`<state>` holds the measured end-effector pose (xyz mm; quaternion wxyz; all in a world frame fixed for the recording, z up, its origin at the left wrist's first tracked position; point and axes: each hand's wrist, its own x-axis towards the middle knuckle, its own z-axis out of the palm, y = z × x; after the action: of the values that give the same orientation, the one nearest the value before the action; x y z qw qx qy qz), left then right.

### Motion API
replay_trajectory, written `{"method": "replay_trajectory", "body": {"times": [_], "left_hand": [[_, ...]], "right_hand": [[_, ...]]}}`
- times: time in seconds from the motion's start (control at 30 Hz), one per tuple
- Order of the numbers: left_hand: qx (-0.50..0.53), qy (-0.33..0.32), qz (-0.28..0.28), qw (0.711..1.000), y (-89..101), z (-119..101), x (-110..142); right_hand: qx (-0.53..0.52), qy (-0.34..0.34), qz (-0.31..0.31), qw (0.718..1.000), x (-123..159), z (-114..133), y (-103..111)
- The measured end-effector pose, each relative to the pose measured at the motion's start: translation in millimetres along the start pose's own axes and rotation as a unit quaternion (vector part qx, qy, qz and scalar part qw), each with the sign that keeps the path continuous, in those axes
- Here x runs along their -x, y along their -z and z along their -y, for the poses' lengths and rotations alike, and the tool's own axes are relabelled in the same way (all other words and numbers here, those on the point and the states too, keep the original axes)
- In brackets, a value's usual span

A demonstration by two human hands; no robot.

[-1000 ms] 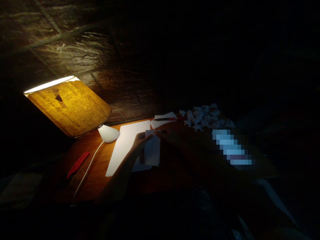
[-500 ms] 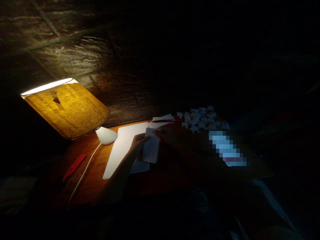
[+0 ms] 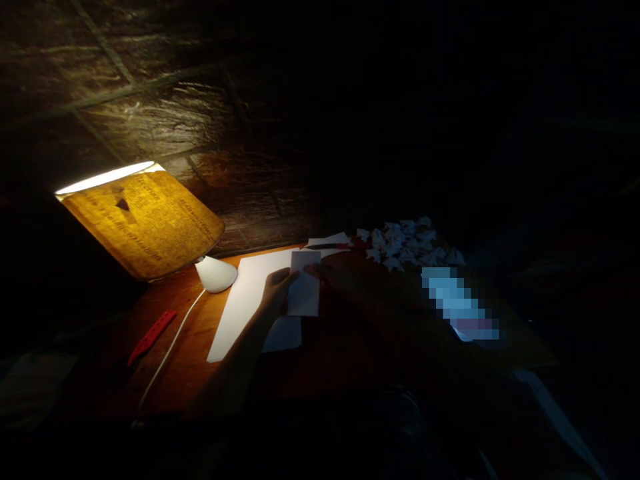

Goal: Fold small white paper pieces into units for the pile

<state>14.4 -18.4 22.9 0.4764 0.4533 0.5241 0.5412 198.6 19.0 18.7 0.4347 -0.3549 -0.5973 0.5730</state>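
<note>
A small white rectangle of paper [image 3: 305, 293] is held up over the wooden table, between my two hands. My left hand [image 3: 276, 288] grips its left edge, thumb on the near face. At its upper right edge my right hand [image 3: 326, 270] pinches it, mostly in shadow. Below and to the left lies a larger white sheet of paper [image 3: 243, 300], partly covered by my left hand and forearm. Beyond the hands are more white paper [image 3: 327, 241] and a dark and red tool [image 3: 327, 247] resting on it, too dim to name.
A lit lamp [image 3: 145, 223] with a yellow printed shade stands at the left, its white cord [image 3: 173, 347] running forward. Near it lies a red-handled tool [image 3: 153, 337]. Several folded paper pieces [image 3: 403, 241] are heaped at the back right, beside a glowing, pixelated phone-like object [image 3: 460, 303].
The small paper has turned slightly more upright in my hands, its lower edge now a little higher. Both hands keep their hold. The whole view has shifted slightly.
</note>
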Motion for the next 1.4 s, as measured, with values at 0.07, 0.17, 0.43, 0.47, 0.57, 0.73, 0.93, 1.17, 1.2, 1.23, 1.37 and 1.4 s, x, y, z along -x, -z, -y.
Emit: {"method": "replay_trajectory", "body": {"times": [0.07, 0.17, 0.43, 0.47, 0.57, 0.73, 0.93, 1.17, 1.2, 1.23, 1.37, 1.4], "left_hand": [[0.011, -0.019, -0.034, 0.999, 3.2, 3.9, -4.3], [0.023, -0.049, -0.076, 0.996, 6.7, 6.0, -6.8], [0.043, -0.082, -0.103, 0.990, 7.5, 3.4, -5.4], [0.044, -0.082, -0.104, 0.990, 7.8, 3.9, -6.0], [0.044, -0.082, -0.107, 0.990, 8.6, 5.3, -7.8], [0.049, -0.048, -0.090, 0.994, 6.0, 3.9, -5.7], [0.036, -0.012, -0.087, 0.996, -0.7, -3.0, 1.7], [0.040, -0.002, -0.070, 0.997, 4.2, -1.6, -1.1], [0.038, 0.004, -0.066, 0.997, 4.9, -1.0, -1.6], [0.038, 0.009, -0.062, 0.997, 5.2, -0.4, -1.7], [0.041, 0.023, -0.014, 0.999, 2.1, 0.2, 0.7], [0.039, 0.029, 0.006, 0.999, 0.9, 0.1, 1.7]], "right_hand": [[0.029, -0.024, 0.047, 0.998, 4.3, 1.3, -0.7], [0.071, -0.047, 0.099, 0.991, 10.3, 2.0, -0.2], [0.123, -0.025, 0.095, 0.987, 9.7, -1.3, -1.1], [0.125, -0.020, 0.092, 0.988, 9.5, -1.6, -1.8], [0.125, 0.003, 0.080, 0.989, 10.0, -0.9, -3.0], [0.127, 0.002, 0.077, 0.989, 10.8, 1.6, -3.4], [0.117, -0.002, 0.066, 0.991, 10.1, 0.2, -5.3], [0.102, -0.011, 0.077, 0.992, 14.2, 5.9, -4.3], [0.095, -0.018, 0.078, 0.992, 14.8, 6.5, -4.5], [0.085, -0.025, 0.077, 0.993, 15.1, 6.6, -4.7], [0.016, -0.051, 0.055, 0.997, 12.3, 3.1, -5.9], [0.000, -0.054, 0.041, 0.998, 10.8, 1.6, -6.0]]}}
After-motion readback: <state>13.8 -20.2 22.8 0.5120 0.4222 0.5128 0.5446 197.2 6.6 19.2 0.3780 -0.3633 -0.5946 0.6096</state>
